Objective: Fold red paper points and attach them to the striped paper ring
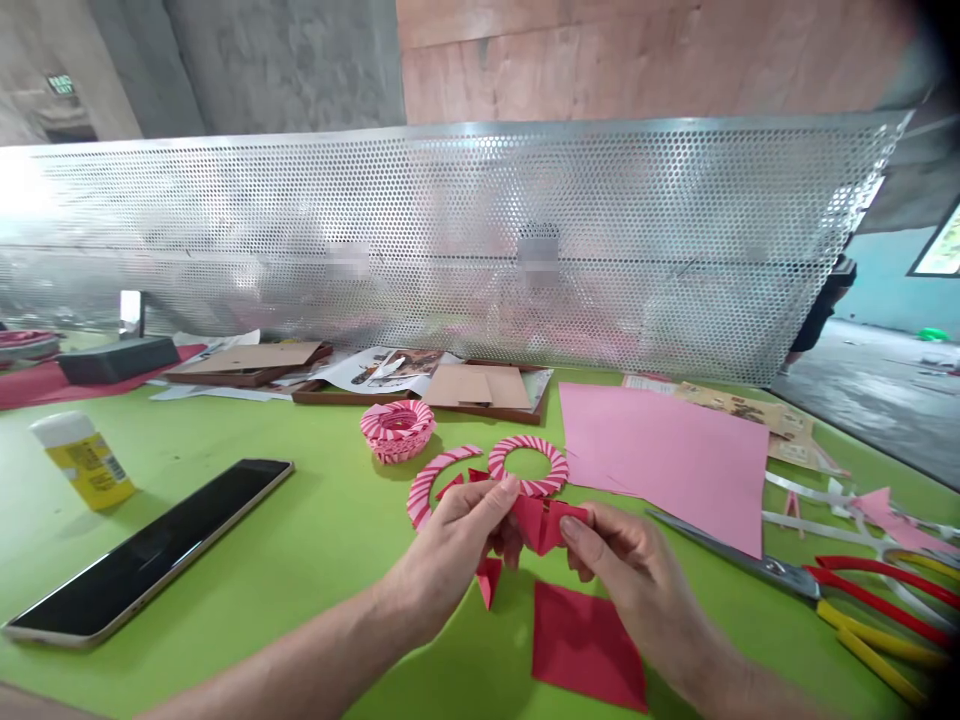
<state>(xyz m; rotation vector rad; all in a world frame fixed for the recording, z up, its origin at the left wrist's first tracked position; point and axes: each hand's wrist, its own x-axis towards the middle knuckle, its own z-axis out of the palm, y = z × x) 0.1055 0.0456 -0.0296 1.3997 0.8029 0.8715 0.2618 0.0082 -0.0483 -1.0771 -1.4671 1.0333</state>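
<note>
My left hand (450, 550) and my right hand (622, 570) both pinch a folded red paper piece (540, 522) above the green table (315, 560). Under my left hand lies a small red paper triangle (488, 580). Nearest my right hand is a flat red paper square (585, 645). Behind my left hand sit an open pink-and-white paper ring (426, 490) and a closed one (529, 460), partly hidden by my fingers. Further back stands a small woven pink paper bowl (397, 430). A large pink paper sheet (667, 465) lies to the right.
Red-handled scissors (750, 560) lie at right beside a yellow-handled tool (877, 640) and paper strips (817, 505). At left are a phone (142, 545) and a glue bottle (82, 460). Cardboard pieces (480, 388) lie at the back, before a perforated metal screen (450, 240).
</note>
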